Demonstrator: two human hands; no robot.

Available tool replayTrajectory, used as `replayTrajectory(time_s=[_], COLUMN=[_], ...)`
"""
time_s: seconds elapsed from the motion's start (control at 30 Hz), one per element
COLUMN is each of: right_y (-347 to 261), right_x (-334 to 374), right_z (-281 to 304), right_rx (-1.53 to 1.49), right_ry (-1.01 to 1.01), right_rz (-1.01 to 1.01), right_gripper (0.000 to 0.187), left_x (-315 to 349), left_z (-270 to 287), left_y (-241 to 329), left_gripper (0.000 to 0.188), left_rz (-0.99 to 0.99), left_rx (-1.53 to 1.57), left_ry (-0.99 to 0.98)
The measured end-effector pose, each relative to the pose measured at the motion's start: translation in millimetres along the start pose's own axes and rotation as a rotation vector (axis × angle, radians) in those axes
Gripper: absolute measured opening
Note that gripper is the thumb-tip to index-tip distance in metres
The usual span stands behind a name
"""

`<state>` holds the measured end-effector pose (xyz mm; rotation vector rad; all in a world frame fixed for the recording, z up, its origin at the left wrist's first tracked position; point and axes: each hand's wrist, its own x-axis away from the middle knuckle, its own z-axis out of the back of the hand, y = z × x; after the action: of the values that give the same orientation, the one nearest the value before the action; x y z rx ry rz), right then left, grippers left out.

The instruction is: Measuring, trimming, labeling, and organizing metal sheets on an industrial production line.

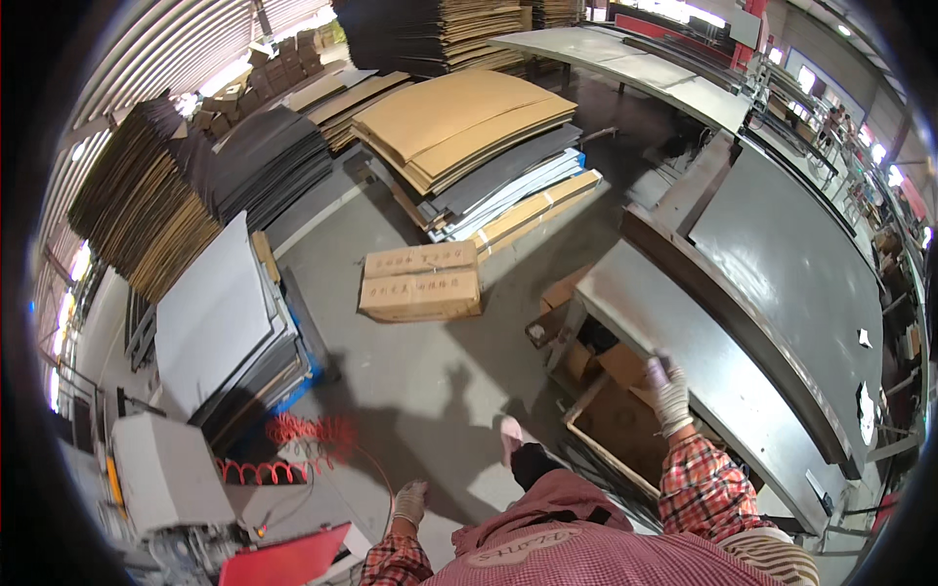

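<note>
One metal table stands beside the right hand's fingers — contact unclear.

I have my right forearm, in a plaid sleeve, angled forward and outward, the gloved right hand pointing away from me. My left hand, also gloved, hangs lower, nearer my torso; from here I can't read either hand's finger curl.

Just 1 lone closed carton, 1 tan-topped stack just behind it, 1 pale-topped stack left, plus 2 gloved hands nearer.
</note>
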<state>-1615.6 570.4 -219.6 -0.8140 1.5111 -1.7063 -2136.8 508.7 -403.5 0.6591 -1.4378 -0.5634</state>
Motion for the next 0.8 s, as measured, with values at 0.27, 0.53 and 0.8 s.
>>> replayTrajectory(time_s=[0.27, 0.53, 0.8], right_y=[8, -28, -83], right_x=[-147, -238, -289], right_z=[-39, -121, -123], right_rx=[-0.312, 0.436, 0.586], right_ry=[0.414, 0.265, 0.629], right_rz=[-0.129, 0.032, 0.3], right_gripper=[0.029, 0.023, 0.021], left_x=[-109, -233, -393], left_z=[-12, 59, 20], left_y=[151, 217, 391], left_gripper=[0.026, 0.02, 0.027], left_rz=[0.084, 0.219, 0.283], left_rx=[-0.063, 0.149, -0.66], left_ry=[-0.051, 0.015, -0.099])
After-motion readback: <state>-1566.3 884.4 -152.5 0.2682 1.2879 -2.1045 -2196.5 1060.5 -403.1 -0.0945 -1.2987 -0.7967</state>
